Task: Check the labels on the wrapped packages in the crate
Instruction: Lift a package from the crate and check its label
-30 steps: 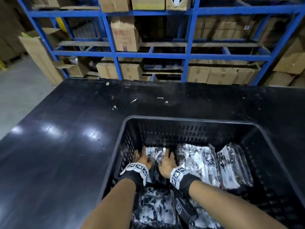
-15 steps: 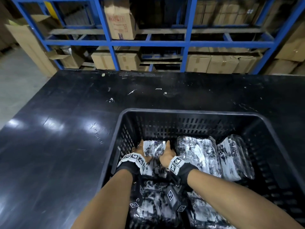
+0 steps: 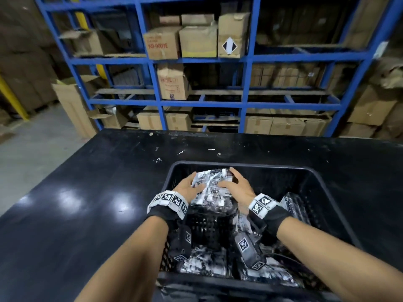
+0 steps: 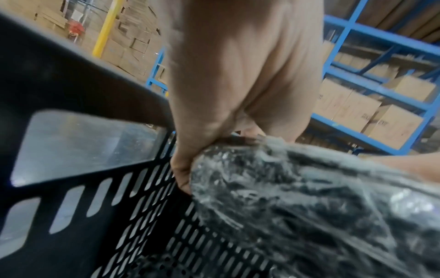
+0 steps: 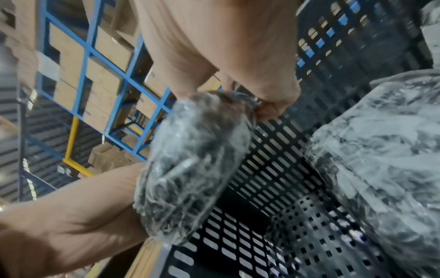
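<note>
A black perforated plastic crate (image 3: 322,188) stands on the black table and holds several packages wrapped in clear film. Both hands hold one wrapped package (image 3: 212,186) lifted to about rim height at the crate's far left. My left hand (image 3: 187,189) grips its left side, thumb on top. My right hand (image 3: 238,188) grips its right side. In the left wrist view the fingers (image 4: 183,169) curl under the package (image 4: 309,197). The right wrist view shows the same package (image 5: 197,159) held over the crate floor (image 5: 273,178). No label is readable.
More wrapped packages lie at the crate's near end (image 3: 207,262) and along its right side (image 3: 292,203). The glossy black table (image 3: 87,192) stretches left and ahead. Blue shelving (image 3: 202,103) with cardboard boxes stands behind it. Grey floor (image 3: 32,149) lies at the left.
Both hands have lifted the far-left package from the crate floor up to rim height. The head view has tilted upward, showing more of the shelving.
</note>
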